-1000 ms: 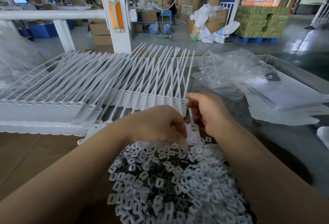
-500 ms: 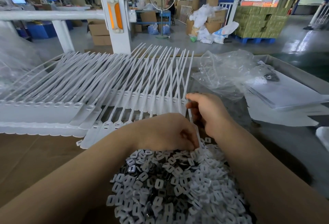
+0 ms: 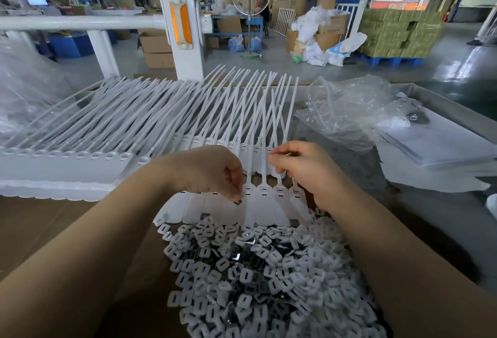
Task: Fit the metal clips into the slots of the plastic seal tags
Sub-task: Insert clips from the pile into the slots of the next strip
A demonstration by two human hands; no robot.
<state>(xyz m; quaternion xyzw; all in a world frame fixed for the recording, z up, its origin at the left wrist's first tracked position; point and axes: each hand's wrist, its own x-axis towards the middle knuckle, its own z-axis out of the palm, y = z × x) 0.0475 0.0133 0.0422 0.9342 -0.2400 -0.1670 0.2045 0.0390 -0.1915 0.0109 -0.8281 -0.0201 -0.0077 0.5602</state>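
White plastic seal tags [image 3: 262, 203] lie flat in a row mid-surface, thin tails fanning far. Left hand [image 3: 212, 171] pinches a small dark metal clip [image 3: 238, 201] just beside a tag's slot. Right hand [image 3: 304, 168] pinches a tail. Shiny clips [image 3: 255, 278] heap near, crowding the tags' near edge.

Both forearms are bare up to the frame edge, no sleeves showing. The left hand [image 3: 212, 171] and right hand [image 3: 306, 168] wear no gloves.
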